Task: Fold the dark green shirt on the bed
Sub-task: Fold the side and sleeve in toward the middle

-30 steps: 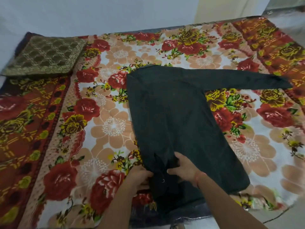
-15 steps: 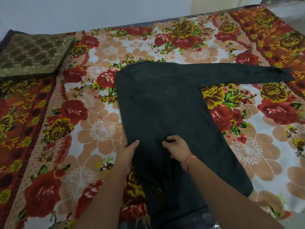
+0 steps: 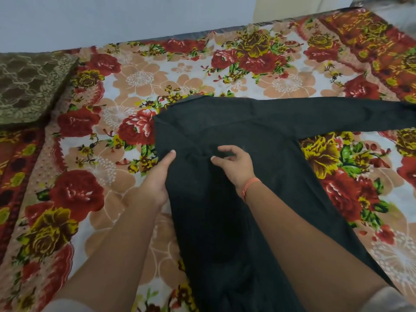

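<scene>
Nearest the camera, two bare forearms reach forward from the bottom edge over the bed point(image 3: 202, 70), which is covered by a floral spread in red, peach and yellow. A pale sleeve edge shows at each lower corner.

The dark green shirt point(image 3: 225, 221) lies flat on the spread, its lower body running off the bottom of the view between and beneath the forearms. Its upper part widens toward the middle of the bed.

The left hand point(image 3: 155, 183) lies along the shirt's left edge, partly on the spread. Its fingers go under the fabric and are hidden; the thumb lies on top, so the hand is clamped on the shirt's edge.

The right hand point(image 3: 236, 165) sits on the shirt's upper body, close to the left hand but not touching it. Its fingers are curled and a little apart, the tips at a small raised crease in the fabric; whether they actually pinch it cannot be told. An orange thread band point(image 3: 251, 186) circles the right wrist.

Farther out, one long sleeve point(image 3: 337, 115) lies straight to the right and leaves the view at the right edge.

At the far left, a folded brown cloth point(image 3: 29, 86) with a pale lace pattern rests on the bed, well apart from the shirt. A plain wall point(image 3: 112, 16) stands behind the bed.
</scene>
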